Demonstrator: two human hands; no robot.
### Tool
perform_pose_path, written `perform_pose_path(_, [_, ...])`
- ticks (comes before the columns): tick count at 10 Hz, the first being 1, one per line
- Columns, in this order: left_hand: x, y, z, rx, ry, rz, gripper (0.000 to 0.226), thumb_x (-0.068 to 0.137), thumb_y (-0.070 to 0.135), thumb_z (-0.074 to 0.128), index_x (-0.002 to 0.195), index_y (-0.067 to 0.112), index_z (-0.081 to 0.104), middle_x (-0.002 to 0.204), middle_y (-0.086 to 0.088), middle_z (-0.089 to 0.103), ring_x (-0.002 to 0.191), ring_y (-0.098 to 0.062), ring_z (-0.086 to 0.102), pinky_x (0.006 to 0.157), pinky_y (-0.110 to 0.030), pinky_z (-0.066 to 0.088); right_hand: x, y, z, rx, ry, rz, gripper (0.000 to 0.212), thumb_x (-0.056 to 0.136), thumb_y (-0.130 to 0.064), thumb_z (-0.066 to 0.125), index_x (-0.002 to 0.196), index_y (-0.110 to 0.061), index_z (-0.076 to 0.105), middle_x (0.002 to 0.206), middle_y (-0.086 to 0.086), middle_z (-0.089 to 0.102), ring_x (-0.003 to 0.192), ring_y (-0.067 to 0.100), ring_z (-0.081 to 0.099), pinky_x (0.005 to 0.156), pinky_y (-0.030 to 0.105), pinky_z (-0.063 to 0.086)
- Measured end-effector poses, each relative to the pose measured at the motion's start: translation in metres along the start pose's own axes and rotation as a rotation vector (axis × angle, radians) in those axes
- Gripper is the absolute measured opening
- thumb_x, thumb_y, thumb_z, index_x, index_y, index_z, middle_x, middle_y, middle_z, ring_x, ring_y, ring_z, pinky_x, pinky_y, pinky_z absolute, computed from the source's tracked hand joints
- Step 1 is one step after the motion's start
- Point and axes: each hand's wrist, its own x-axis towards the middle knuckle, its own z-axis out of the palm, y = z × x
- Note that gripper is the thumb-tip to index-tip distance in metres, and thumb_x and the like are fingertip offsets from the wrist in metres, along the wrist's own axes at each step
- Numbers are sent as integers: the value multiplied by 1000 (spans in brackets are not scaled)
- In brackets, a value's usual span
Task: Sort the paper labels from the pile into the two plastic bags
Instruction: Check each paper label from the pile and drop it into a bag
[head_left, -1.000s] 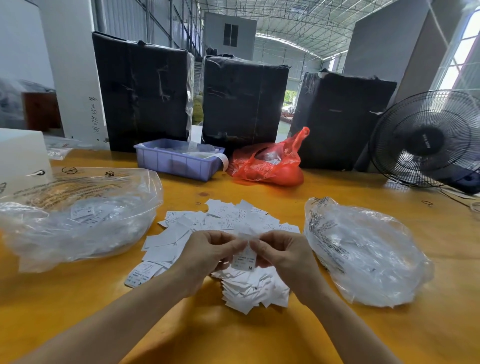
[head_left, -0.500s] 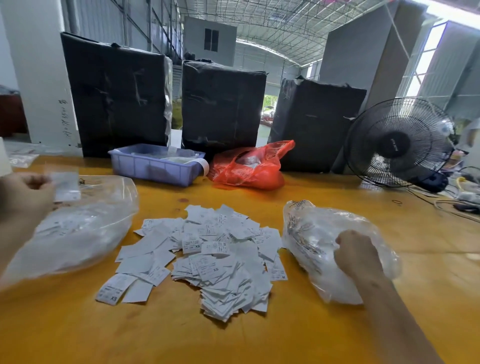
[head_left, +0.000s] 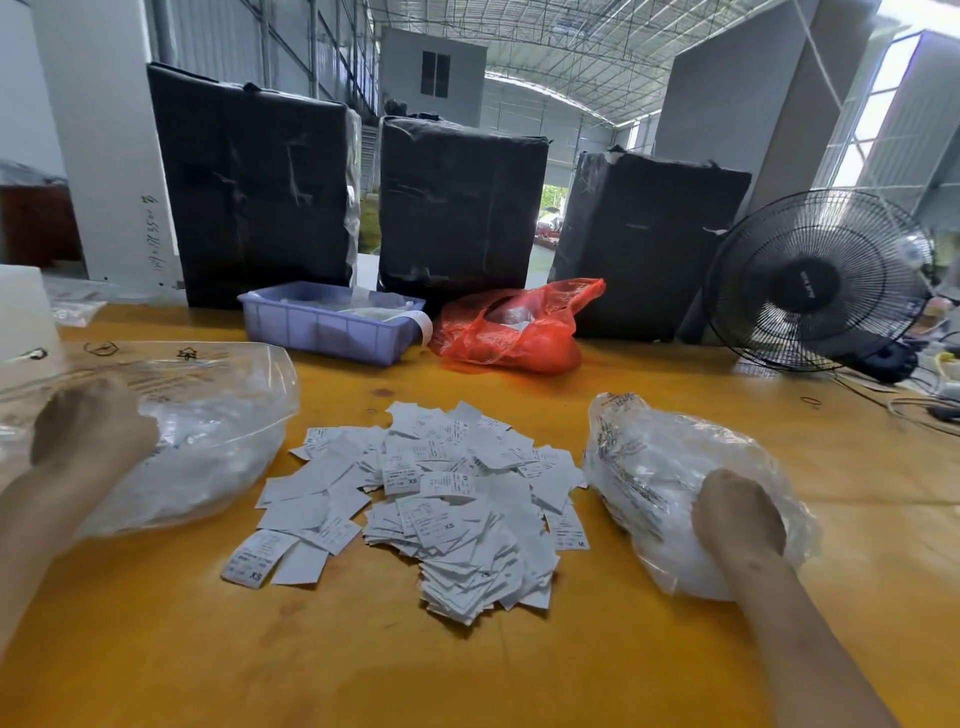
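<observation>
One loose pile of white paper labels (head_left: 431, 499) mid-surface, between two clear plastic bags (head_left: 208, 441) (head_left: 649, 467). Two hands, left (head_left: 88, 421) and right (head_left: 737, 514), each inside a bag; grip impossible to tell. Behind: three black-wrapped boxes (head_left: 462, 202).

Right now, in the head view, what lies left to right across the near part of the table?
Left hand → big clear plastic bag → heap of white paper labels → smaller crumpled clear plastic bag → right hand.
</observation>
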Motion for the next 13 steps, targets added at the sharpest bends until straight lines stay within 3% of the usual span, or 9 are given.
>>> perform_pose_path(2, [-20,37,-18,52,60,129,34,85,31,60,109,5,59,103,-23,59,94,-42,57,80,-54,50,-1,-3,-1,244,101,-32,16,86,-15,67,87,1,66,88,17,68,82,30,62,65,30,45])
perform_pose_path(3, [-74,85,-46,-181,159,297,31,83,17,69,110,1,64,103,-26,62,92,-43,58,77,-48,50,-4,-8,-7,415,231,-72,24,75,-21,79,69,-2,64,69,12,65,64,25,56,58,29,40])
perform_pose_path(4, [-106,114,-40,-505,-12,425,29,82,13,72,109,5,66,98,-10,67,85,-21,61,68,-25,46,-10,-17,-17,592,407,-160,22,70,-16,82,68,1,68,66,14,68,59,23,57,56,29,42])
perform_pose_path(5, [-144,144,-26,-743,-432,463,19,83,18,71,102,14,67,92,6,68,81,-5,64,63,-10,47,-28,-41,-32,1125,283,-210,12,72,-6,77,78,2,70,66,14,69,51,16,63,52,29,54])
perform_pose_path(6, [-174,160,-12,-1047,-764,292,23,82,30,68,93,10,69,88,-6,74,83,-19,69,72,-22,56,-58,-75,-38,1656,-248,-157,25,63,-3,74,87,0,67,72,13,70,60,14,68,56,19,55])
perform_pose_path(7, [-189,166,-1,-1253,-939,78,60,68,52,62,95,-1,67,89,-14,73,79,-21,70,69,-25,57,-85,-102,-31,1746,-610,-133,28,62,0,72,89,1,65,76,16,72,67,20,70,59,20,55])
perform_pose_path(10, [-194,160,0,-1327,-974,-32,50,55,29,79,100,9,70,79,-5,71,65,-12,65,60,-21,54,-98,-110,-23,1651,-699,-188,40,51,-9,77,89,-2,67,71,13,70,63,21,68,59,21,54])
perform_pose_path(11, [-190,158,1,-1356,-1060,30,62,59,24,78,118,20,59,104,-7,72,91,-18,70,77,-30,54,-100,-110,-25,1651,-783,-202,40,53,-8,76,91,0,65,67,10,69,59,18,66,56,20,52])
perform_pose_path(13, [-186,155,-6,-1187,-987,181,39,54,29,83,85,7,75,66,-13,54,53,-15,42,47,-23,32,-101,-111,-25,1592,-710,-279,33,54,-16,77,83,-2,68,64,10,67,56,17,61,54,20,50])
